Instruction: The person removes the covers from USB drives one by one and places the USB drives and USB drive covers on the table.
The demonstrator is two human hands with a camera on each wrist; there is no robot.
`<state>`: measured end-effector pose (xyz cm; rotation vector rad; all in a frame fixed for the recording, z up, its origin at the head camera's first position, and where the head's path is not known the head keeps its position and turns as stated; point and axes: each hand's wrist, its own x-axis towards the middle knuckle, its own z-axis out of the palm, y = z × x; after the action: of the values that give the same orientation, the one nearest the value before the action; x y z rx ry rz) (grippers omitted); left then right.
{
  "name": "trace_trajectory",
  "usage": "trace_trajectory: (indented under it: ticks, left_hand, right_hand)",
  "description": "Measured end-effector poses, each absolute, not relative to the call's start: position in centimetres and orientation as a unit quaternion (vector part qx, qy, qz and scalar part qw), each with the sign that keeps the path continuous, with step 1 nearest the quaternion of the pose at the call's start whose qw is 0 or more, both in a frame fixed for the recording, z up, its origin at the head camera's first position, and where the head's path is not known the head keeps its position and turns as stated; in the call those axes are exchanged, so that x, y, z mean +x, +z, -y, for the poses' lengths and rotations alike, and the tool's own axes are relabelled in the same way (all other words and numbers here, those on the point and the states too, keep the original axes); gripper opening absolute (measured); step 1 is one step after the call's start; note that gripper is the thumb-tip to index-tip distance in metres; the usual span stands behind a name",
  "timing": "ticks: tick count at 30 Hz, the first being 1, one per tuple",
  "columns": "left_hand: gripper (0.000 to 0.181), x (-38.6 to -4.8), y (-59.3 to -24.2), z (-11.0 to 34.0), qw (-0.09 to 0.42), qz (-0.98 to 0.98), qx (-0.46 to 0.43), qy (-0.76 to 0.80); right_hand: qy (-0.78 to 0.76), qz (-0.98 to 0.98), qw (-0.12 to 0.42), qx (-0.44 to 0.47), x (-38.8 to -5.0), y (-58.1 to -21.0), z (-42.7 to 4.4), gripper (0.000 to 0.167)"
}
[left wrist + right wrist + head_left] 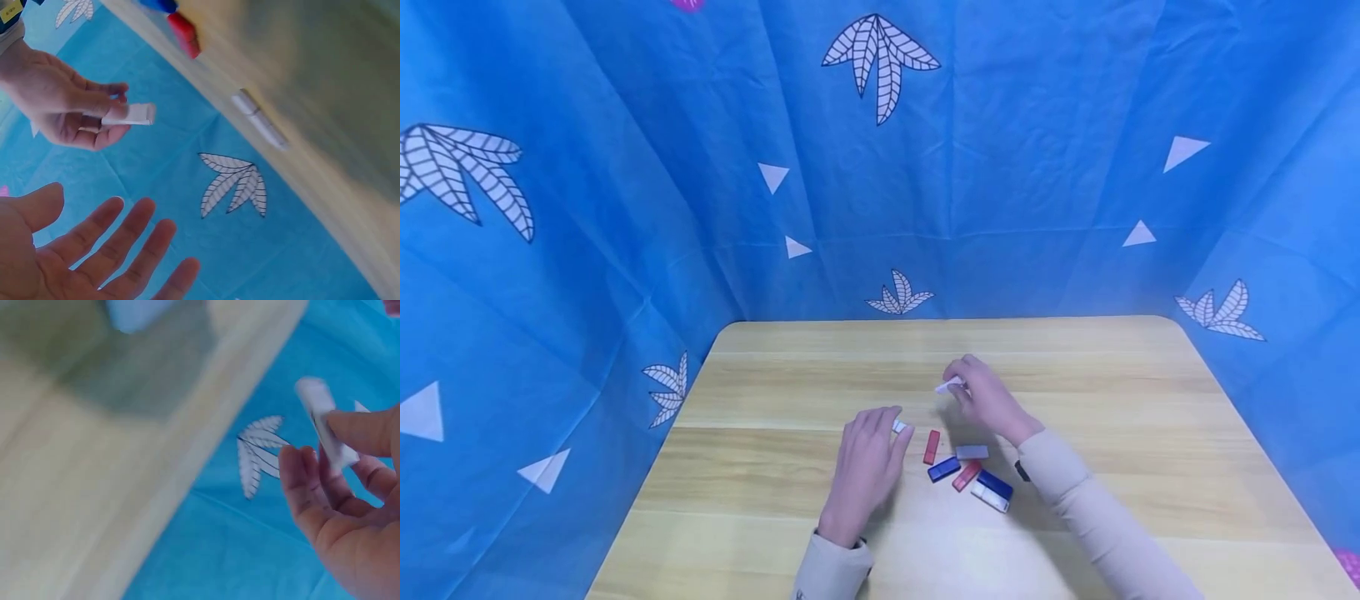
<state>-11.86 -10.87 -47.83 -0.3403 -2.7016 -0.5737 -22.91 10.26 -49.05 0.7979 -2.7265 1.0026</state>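
My right hand (pixel 988 396) is raised over the far middle of the table and pinches a white capped stick (pixel 320 412), which looks like a USB flash drive, between thumb and fingers. To the left, my left hand (pixel 868 467) hovers over the table with its fingers spread and nothing held, as the left wrist view shows. Another white USB stick (pixel 259 119) lies on the tabletop; in the head view it is partly hidden behind the left thumb and fingers. Between the hands lies a red USB stick (pixel 931 447), apart from the others.
Nearer the front lie a grey stick (pixel 972 452), a blue stick (pixel 943 469), a second red stick (pixel 966 476), another blue stick (pixel 995 484) and a white one (pixel 990 497), bunched together. The wooden table (pixel 760 467) ends at a blue patterned curtain (pixel 1022 167) behind and at the sides.
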Motion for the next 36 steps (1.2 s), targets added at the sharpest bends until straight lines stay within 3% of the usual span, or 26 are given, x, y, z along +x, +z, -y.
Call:
trace_trajectory:
  ticks: [17,29,36]
  left_hand:
    - [0.029,-13.7,-45.5,8.4,0.224,0.918,-0.176,-0.277]
    - [0.031,-14.4,-44.5,7.7,0.15,0.878,-0.164,-0.423]
    - [0.026,-14.1,-44.1,7.6,0.084,0.841,-0.122,-0.52]
  right_hand:
    - [0.438,0.849,0.072,0.288,-19.3,-43.1,-10.9,0.018]
    - [0.426,0.811,0.139,0.375,-18.3,-42.1,-10.4,0.026]
    - [0.432,0.824,0.09,0.356,-17.4,-41.9,-10.5,0.033]
